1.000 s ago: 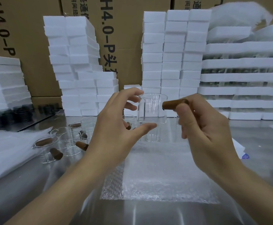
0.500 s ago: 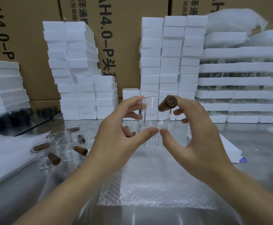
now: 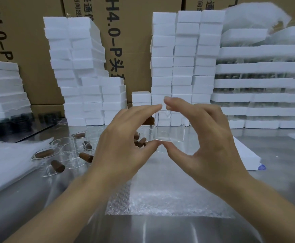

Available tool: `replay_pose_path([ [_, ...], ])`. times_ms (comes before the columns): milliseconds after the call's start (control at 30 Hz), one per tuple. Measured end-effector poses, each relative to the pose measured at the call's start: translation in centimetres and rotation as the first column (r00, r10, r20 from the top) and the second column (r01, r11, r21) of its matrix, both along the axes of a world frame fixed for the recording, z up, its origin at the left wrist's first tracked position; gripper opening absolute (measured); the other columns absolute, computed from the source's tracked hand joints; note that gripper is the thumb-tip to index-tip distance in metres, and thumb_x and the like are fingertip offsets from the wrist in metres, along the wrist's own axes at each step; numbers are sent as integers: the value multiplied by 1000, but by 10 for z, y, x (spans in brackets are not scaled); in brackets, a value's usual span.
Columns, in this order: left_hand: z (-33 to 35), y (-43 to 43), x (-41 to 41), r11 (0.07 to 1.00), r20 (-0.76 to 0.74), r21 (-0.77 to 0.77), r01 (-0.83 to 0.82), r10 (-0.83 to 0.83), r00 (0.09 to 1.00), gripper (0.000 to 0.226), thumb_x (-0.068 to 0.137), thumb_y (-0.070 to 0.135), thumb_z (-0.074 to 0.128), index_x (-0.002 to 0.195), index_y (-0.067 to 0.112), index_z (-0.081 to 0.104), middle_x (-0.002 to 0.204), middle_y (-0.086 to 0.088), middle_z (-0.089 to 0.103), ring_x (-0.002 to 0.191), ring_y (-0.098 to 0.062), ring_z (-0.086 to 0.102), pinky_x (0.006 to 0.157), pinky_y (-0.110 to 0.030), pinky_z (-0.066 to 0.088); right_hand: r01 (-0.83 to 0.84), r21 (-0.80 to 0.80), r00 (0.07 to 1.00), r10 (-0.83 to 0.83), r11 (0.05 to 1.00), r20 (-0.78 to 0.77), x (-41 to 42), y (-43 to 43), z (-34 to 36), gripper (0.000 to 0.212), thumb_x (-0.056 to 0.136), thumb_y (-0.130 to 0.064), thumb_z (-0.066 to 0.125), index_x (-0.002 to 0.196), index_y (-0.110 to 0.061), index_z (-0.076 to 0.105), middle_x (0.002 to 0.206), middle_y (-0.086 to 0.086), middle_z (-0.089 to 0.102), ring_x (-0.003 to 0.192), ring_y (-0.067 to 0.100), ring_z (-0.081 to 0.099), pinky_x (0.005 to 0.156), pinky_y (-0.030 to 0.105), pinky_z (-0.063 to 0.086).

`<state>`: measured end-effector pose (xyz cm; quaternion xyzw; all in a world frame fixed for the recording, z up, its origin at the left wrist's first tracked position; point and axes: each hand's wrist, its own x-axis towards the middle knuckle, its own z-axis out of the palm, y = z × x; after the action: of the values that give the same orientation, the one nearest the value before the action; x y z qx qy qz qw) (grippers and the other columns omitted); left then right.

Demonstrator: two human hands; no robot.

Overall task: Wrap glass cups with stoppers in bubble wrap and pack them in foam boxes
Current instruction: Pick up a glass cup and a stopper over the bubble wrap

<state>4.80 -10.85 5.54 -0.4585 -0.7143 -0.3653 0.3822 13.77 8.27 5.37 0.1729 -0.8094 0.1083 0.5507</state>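
Cartons [image 3: 136, 41] line the back wall, with stacks of foam boxes [image 3: 183, 67] in front of them on a steel table [image 3: 160, 230]. Above a bubble wrap sheet [image 3: 169, 199] lying flat on the table, both hands hold one clear glass cup [image 3: 169, 127] upright in the air. The left hand [image 3: 124, 146] pinches it with thumb at the base and fingers at the rim; the right hand [image 3: 208, 139] grips the same way from the other side. A brown stopper [image 3: 149, 121] shows partly behind the left fingers, at the cup's side. More cups [image 3: 67, 151] and loose stoppers [image 3: 86, 157] lie to the left, near a white wrap pile [image 3: 6, 163].
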Motion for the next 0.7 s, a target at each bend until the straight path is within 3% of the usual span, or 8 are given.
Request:
replay_pose_path([
  [133,2,-3,-2,999,77,54,-9,5,997,69,80,33,93,143,36,65,134,23,62,132,1,52,108,-9,38,58,-105,997,-53,993,53,-3,6,-3,92,83,-42,80,159,-43,29,148,-23,47,131,7,45,112,26,29],
  [300,5,-3,-3,981,317,144,129,-169,933,60,79,35,95,130,46,66,132,26,69,128,8,59,96,-2,40,94,-159,989,-74,983,127,-9,22,-7,75,86,-38,82,152,-35,47,148,-17,50,135,12,43,115,37,35],
  [367,8,-1,-2,966,404,170,193,-247,881,60,78,30,96,128,43,67,130,32,69,125,12,61,94,-9,46,55,-175,988,-29,983,153,-10,25,-10,70,88,-38,82,149,-34,49,147,-18,52,134,11,45,115,37,37],
  [500,10,1,0,951,532,178,252,-308,789,63,75,31,96,130,43,66,129,32,71,125,7,63,105,-42,52,8,-205,984,29,979,175,-12,24,-13,68,89,-47,76,149,-37,47,144,-25,51,130,3,47,111,29,39],
  [700,8,5,2,957,553,168,238,-292,781,71,75,30,98,134,51,64,129,26,72,122,0,67,103,-45,57,-73,-246,981,114,966,156,-8,22,-8,65,86,-30,77,145,-38,50,137,-26,56,128,8,53,103,15,38],
])
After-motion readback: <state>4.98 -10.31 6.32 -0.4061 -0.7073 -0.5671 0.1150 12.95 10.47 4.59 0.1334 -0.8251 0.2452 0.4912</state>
